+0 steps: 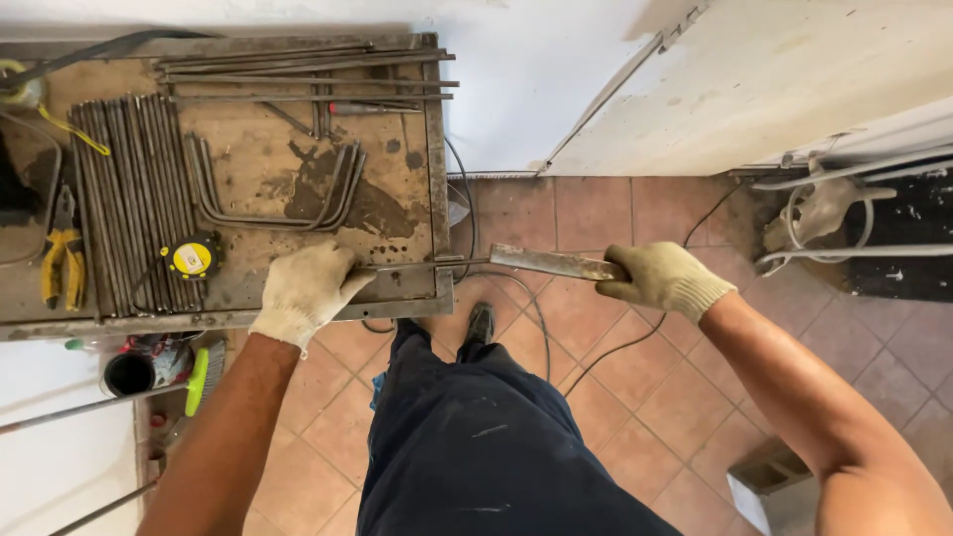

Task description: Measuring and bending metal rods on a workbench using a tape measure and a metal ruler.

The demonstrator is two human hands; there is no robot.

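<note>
My left hand (pixel 306 289), in a pale work glove, presses down on a thin steel rod (pixel 417 266) at the front right corner of a rusty metal workbench (pixel 258 149). My right hand (pixel 663 279), also gloved, grips the end of a flat metal bending lever (pixel 551 262) that sticks out past the bench edge over the tiled floor. The rod runs from under my left hand into the lever. Two bent U-shaped rods (pixel 273 203) lie on the bench behind my left hand.
Several straight rods (pixel 129 199) lie in a row on the bench's left, with a yellow tape measure (pixel 192 258) and yellow-handled pliers (pixel 62 263). More rods (pixel 298 69) rest along the back. A cable (pixel 536 318) trails over the floor. A concrete block (pixel 769 481) sits lower right.
</note>
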